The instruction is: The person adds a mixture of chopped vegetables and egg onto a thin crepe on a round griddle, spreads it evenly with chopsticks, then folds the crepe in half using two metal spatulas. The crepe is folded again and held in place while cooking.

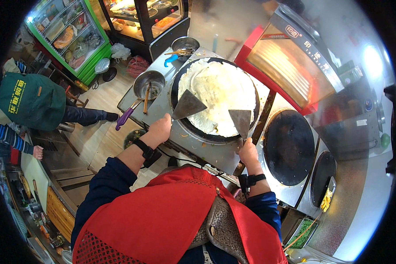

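A large pale crepe covers most of the round black griddle in front of me. My left hand is closed round the handle of a triangular metal scraper, whose blade overlaps the crepe's left part. In my right hand is the handle of a second scraper, its blade over the crepe's lower right edge. Whether either blade touches the crepe, I cannot tell. The crepe looks uneven and slightly wrinkled, with some yellowish patches.
Left of the griddle stand a metal bowl with chopsticks and a purple-handled utensil. Another bowl sits behind. To the right are a bare black griddle and a red-framed glass warmer. A person in a green apron stands at left.
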`<control>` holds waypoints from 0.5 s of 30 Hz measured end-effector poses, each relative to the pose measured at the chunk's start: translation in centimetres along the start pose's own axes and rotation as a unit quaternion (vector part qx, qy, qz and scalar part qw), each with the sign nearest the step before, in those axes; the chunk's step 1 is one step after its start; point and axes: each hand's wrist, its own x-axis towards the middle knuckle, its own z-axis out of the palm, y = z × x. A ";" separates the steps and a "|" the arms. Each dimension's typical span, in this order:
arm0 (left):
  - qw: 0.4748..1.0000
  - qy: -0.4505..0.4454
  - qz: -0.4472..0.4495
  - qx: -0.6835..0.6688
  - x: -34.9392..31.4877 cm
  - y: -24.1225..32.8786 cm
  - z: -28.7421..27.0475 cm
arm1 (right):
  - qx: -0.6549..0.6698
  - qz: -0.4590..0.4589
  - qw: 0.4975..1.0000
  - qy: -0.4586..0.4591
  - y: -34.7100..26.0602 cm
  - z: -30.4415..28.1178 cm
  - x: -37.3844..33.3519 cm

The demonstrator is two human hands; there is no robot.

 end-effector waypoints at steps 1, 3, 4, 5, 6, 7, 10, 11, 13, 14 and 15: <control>1.000 -0.004 -0.001 0.000 0.0 0.0 0.0 | -0.005 0.001 1.000 -0.002 0.1 0.1 0.1; 1.000 -0.003 0.002 -0.003 0.1 -0.1 0.1 | 0.001 -0.004 1.000 0.000 0.3 0.3 0.2; 1.000 0.002 0.007 -0.006 0.0 -0.1 0.2 | -0.001 -0.005 1.000 0.001 0.4 0.4 0.2; 1.000 0.006 0.005 -0.004 0.0 -0.1 0.2 | 0.002 -0.006 1.000 0.002 0.4 0.5 0.3; 1.000 0.011 0.011 -0.008 0.1 -0.2 0.3 | 0.002 -0.008 1.000 0.003 0.5 0.5 0.3; 1.000 0.013 0.010 -0.009 0.1 -0.2 0.4 | -0.001 -0.011 1.000 0.012 0.5 0.5 0.2; 1.000 0.019 0.012 -0.010 0.1 -0.3 0.5 | -0.003 -0.008 1.000 0.010 0.2 0.3 0.1; 1.000 0.019 0.009 -0.007 0.1 -0.3 0.5 | 0.003 -0.012 1.000 0.012 0.1 0.1 0.0; 0.999 0.031 0.015 -0.008 0.0 -0.3 0.4 | 0.001 -0.012 1.000 0.008 -0.1 -0.3 -0.3; 0.999 0.036 0.016 -0.006 -0.2 -0.2 0.4 | 0.004 -0.010 1.000 0.022 -0.2 -0.4 -0.5; 0.998 0.050 0.030 -0.008 -0.5 -0.2 0.5 | 0.006 -0.010 1.000 0.026 -0.2 -0.6 -0.8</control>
